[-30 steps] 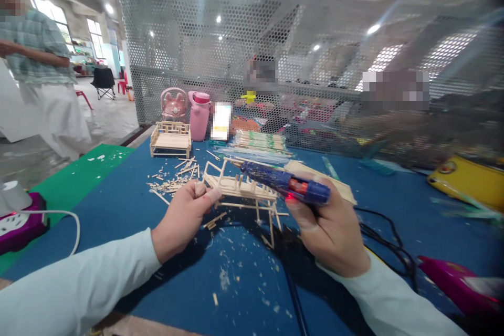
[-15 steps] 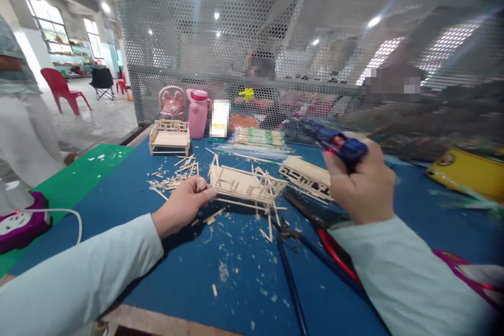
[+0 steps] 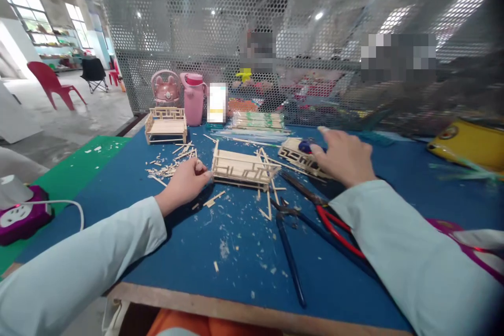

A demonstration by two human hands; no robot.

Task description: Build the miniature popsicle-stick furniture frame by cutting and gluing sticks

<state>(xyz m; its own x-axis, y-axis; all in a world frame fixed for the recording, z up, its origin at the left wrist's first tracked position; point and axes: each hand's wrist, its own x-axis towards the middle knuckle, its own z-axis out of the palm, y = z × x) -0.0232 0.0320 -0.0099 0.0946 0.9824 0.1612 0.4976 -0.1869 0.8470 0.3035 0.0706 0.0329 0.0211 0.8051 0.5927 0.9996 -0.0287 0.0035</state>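
Observation:
A small model built of wooden sticks (image 3: 240,168) stands on the blue mat (image 3: 244,262) in front of me. My left hand (image 3: 184,182) rests on the mat with its fingers pinched on the model's left end. My right hand (image 3: 345,160) reaches past the model, low over a second flat stick piece (image 3: 296,155). It is closed round a blue glue gun (image 3: 305,145), of which only the front end shows, and its index finger is stretched out.
Cutters with blue and red handles (image 3: 293,220) lie just right of the model. Stick scraps (image 3: 173,164), a finished stick bench (image 3: 166,125), a pink bottle (image 3: 195,98) and a bundle of sticks (image 3: 258,121) sit behind. A purple power strip (image 3: 21,215) is at left, a mesh screen (image 3: 220,37) at the back.
My right hand has carried the glue gun from over the model to the right and down beside the second stick piece. The model has come down onto the mat, my left hand still on it.

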